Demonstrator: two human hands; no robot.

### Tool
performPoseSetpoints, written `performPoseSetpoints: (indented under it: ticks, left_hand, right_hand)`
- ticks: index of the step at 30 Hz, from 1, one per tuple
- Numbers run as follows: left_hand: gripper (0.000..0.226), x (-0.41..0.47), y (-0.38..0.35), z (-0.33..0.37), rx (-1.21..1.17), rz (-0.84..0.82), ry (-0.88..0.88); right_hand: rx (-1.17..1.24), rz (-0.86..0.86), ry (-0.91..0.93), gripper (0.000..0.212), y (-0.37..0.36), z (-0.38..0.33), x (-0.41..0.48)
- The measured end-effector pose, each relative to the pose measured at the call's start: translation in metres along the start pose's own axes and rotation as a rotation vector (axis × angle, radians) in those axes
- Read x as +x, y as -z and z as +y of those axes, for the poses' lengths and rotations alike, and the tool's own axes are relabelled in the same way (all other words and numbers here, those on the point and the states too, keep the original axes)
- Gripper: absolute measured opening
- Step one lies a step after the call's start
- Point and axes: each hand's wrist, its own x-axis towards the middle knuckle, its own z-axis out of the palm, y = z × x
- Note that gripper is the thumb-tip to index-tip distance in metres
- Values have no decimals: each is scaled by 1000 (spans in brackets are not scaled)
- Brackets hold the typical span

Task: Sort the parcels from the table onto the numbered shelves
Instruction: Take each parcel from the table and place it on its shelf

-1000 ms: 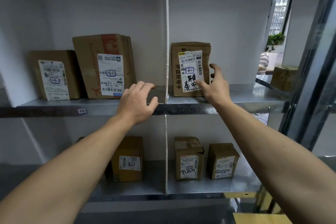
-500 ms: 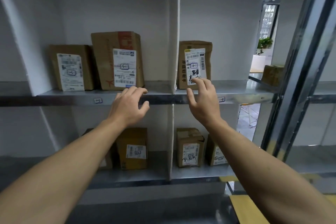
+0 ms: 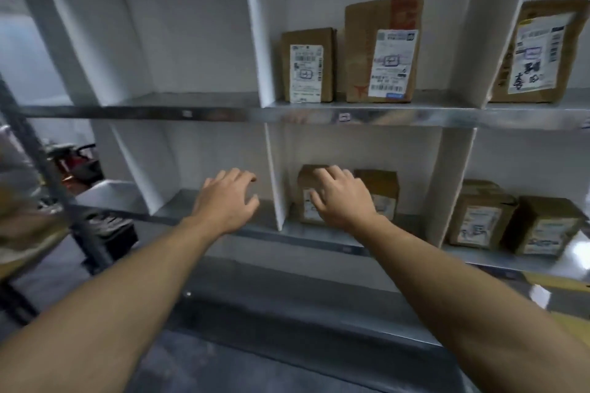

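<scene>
- Neither hand holds anything: left hand [image 3: 228,198] hangs with fingers spread and loosely bent before the lower-left bay, and right hand [image 3: 343,199] is spread the same way in front of the half-covered parcel [image 3: 305,179] at lower centre; whether it touches that box I cannot tell
- Progress, as I judge it: seven parcels already stand on the shelves [image 3: 111,110], so the sorting looks well along; the table is out of view, so what is left to sort cannot be told
- With no parcel in hand, the step looks like a gap between placings: either a nudge to the lower-centre box or a trip to the table for the next one
- Upper row, three: the short parcel [image 3: 306,65] and the tall parcel [image 3: 383,48] share the centre bay, and the leaning parcel [image 3: 539,51] stands at upper right
- Lower row, four: the half-covered parcel and the neighbour parcel [image 3: 380,188] at centre, the squat parcel [image 3: 479,214] and the corner parcel [image 3: 546,226] at lower right
- Two number tags show on the upper shelf edge, the left tag [image 3: 186,113] and the centre tag [image 3: 344,118], both too blurred to read
</scene>
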Motion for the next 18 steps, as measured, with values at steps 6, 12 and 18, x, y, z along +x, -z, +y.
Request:
performPoseSetpoints:
  ticks: [6,12,18]
  left_hand:
    - [46,-114,0,-117,165,-136,209]
    - [40,-204,-3,-186,186,-244,431]
    - [37,-253,-13,-236,203,-350,613]
  right_hand:
    - [96,-208,143,41,-71,-127,4]
    - [81,-435,364,47,-124,-223,2]
    - [94,-583,553,42,-168,-308,10]
